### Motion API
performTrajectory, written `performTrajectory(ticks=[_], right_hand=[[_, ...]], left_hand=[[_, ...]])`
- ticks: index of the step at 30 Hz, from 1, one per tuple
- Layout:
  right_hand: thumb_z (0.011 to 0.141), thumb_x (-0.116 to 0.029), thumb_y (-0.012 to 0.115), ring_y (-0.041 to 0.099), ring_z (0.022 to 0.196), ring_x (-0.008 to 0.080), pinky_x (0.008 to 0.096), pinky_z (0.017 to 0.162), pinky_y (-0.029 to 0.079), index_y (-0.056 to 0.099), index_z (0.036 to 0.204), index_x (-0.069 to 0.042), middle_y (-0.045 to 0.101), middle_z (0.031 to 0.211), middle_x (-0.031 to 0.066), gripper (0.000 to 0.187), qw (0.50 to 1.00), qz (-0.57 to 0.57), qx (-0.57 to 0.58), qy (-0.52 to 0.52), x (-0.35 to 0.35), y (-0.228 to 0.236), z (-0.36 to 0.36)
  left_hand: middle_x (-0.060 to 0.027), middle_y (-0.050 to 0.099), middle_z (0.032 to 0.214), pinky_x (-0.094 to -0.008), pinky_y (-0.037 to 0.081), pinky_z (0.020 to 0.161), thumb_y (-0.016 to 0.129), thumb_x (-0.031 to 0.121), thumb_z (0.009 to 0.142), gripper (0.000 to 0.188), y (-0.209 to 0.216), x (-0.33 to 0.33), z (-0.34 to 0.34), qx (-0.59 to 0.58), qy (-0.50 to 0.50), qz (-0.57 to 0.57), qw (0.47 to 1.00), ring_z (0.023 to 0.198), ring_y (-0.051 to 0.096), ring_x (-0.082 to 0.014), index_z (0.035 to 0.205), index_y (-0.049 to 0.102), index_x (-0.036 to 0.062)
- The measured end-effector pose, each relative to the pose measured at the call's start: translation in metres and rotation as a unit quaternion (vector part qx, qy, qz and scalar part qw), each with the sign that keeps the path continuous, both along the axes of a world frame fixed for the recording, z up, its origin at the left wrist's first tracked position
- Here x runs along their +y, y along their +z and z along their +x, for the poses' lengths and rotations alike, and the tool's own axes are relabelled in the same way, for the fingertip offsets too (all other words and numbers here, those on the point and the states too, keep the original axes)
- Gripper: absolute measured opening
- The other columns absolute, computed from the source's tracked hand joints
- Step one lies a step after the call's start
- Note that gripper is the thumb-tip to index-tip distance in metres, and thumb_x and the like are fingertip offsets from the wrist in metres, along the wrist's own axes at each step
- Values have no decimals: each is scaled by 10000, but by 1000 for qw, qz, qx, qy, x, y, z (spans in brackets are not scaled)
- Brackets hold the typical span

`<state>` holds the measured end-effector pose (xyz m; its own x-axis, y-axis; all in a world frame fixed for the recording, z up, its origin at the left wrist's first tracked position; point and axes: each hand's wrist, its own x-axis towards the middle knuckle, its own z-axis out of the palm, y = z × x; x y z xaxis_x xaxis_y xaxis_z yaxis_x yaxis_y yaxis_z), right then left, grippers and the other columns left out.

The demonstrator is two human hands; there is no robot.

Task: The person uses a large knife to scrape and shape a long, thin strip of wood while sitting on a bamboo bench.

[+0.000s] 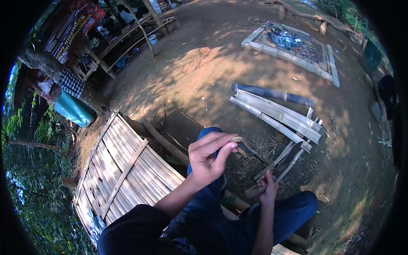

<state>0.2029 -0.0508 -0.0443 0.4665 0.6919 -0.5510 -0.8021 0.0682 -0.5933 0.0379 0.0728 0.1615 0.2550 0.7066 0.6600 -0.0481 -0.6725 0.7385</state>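
Note:
My left hand (209, 156) is raised over my knee, thumb and fingers pinched on the end of a thin strip (239, 140), which looks like bamboo. From the pinch the strip seems to run down to the right, dark along part of its length. Lower and to the right, my right hand (268, 187) is wrapped round the handle of a large knife (289, 160). Its broad dark blade points up and away from me, apart from the strip. Pale curled shavings (265, 148) litter the ground beneath both hands.
Split bamboo halves (276, 111) and a dark bamboo pole (272, 92) lie on the ground ahead. A slatted bamboo platform (127, 170) is at my left. Farther off are a block-edged fire pit (293, 63), a bamboo shelter (140, 36) and a green container (75, 109).

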Motion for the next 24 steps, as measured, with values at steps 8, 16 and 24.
performTrajectory(ticks=[8, 16, 24], right_hand=[[890, -159, 645, 463, 517, 112, 270, 465, 410, 471, 852, -99, 531, 713, 48, 188, 999, -14, -14, 25, 2, -2, -3], [891, -163, 646, 459, 508, 108, 264, 458, 411, 469, 850, -98, 531, 702, 48, 193, 1000, -11, -22, 16, 2, -2, -2], [872, -156, 672, 461, 501, 108, 265, 451, 422, 468, 843, -103, 534, 694, 48, 212, 998, -20, -50, 32, 2, -6, -3]], left_hand=[[-158, 660, 876, -244, 533, 643, 591, -70, 858, 160, 1, 3, -2, 3, -16, -12, 1000, 707, 657, -168, 996, 672, -68], [-196, 665, 952, -256, 534, 655, 559, -53, 886, 162, -1, 8, -8, 17, -52, -49, 997, 717, 654, -177, 1016, 655, -75], [-225, 662, 951, -295, 549, 668, 538, -25, 913, 111, -12, 5, -4, -89, -102, -136, 981, 710, 662, -191, 974, 605, -88]])
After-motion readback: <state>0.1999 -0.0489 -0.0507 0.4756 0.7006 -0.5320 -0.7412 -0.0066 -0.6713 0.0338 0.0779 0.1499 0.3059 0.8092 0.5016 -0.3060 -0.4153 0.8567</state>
